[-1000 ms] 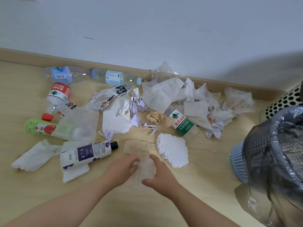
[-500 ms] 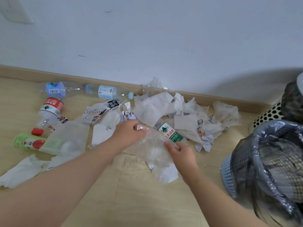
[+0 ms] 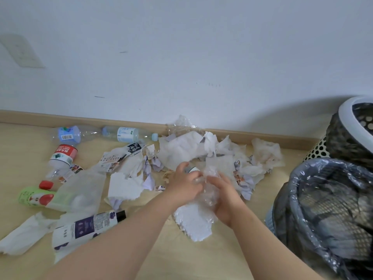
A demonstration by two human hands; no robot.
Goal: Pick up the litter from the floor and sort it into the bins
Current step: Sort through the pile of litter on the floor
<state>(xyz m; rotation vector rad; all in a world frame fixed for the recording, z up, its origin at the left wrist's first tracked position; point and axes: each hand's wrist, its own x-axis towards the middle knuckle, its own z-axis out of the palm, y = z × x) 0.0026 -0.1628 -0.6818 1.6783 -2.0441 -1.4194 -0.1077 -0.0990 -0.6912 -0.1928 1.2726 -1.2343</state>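
1. The left hand (image 3: 184, 186) and right hand (image 3: 228, 201), close together, both grip a crumpled clear plastic sheet (image 3: 210, 191) above the wooden floor (image 3: 181, 259).
2. Other litter (image 3: 179, 150) lies along the white wall (image 3: 181, 57); a lined bin (image 3: 270, 220) stands at right.

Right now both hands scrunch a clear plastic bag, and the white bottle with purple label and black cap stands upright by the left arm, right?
Not quite. The head view shows the white bottle with purple label and black cap lying on its side, not upright. The left hand and right hand do grip the clear plastic bag.
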